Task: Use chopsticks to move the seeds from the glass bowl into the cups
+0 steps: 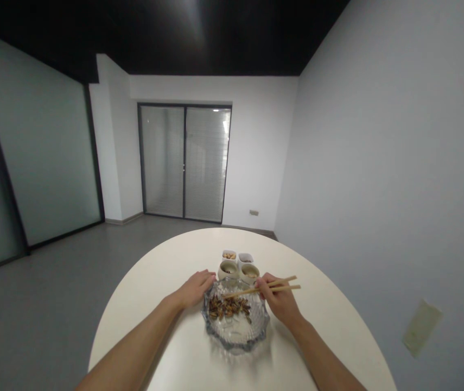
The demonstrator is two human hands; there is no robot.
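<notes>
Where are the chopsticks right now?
In the head view, the chopsticks are in the right hand, just right of centre, with their tips over the glass bowl by the brown pieces.

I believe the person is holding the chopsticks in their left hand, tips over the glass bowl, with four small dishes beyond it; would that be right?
"Left" is wrong: the head view shows the chopsticks in the right hand, tips over the glass bowl, with four small dishes beyond it.
</notes>
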